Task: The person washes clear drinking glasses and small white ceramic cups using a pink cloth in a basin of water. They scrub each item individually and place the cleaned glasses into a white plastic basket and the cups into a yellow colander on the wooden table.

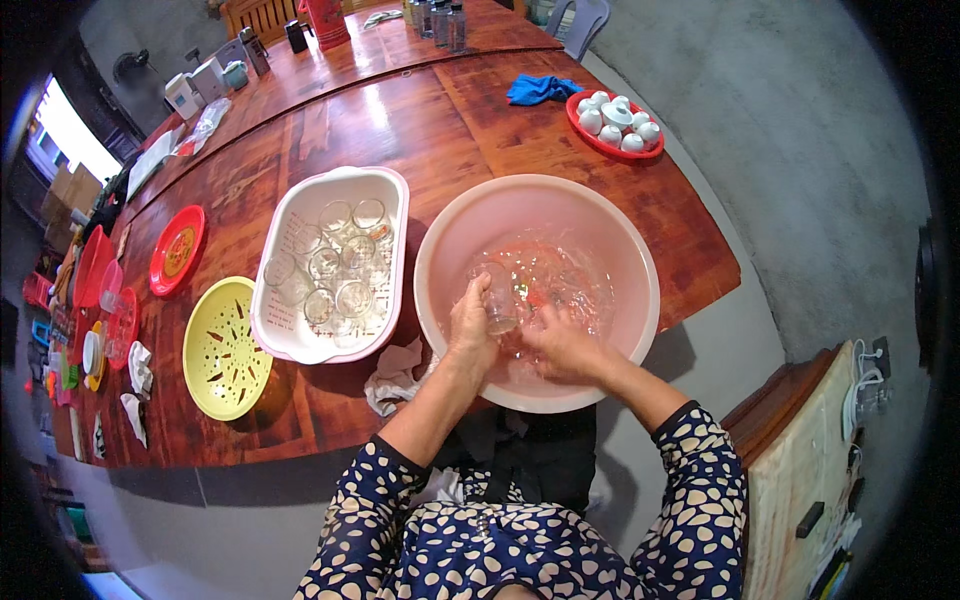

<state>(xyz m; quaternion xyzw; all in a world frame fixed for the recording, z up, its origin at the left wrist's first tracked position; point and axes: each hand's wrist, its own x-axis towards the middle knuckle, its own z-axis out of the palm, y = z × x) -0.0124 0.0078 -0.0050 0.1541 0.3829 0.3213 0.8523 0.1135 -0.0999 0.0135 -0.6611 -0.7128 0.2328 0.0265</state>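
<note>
A large pale pink basin [640, 290] with water in it stands at the table's near edge. Over the water my left hand [472, 322] is wrapped round a clear drinking glass [500, 318], tilted inside the basin. My right hand [560, 340] is just to the right of that glass, low by the water. Its fingertips are blurred and partly lost in the ripples, so I cannot make out whether they hold anything. Left of the basin, a white rectangular tub [275, 318] with a pink rim holds several clear glasses [354, 298].
A crumpled white cloth [395, 378] lies between tub and basin. To the left are a yellow colander [205, 350] and a red plate [160, 262]. At the far right sit a red tray [652, 152] of white cups and a blue cloth [540, 90]. Bottles [457, 30] stand farther back.
</note>
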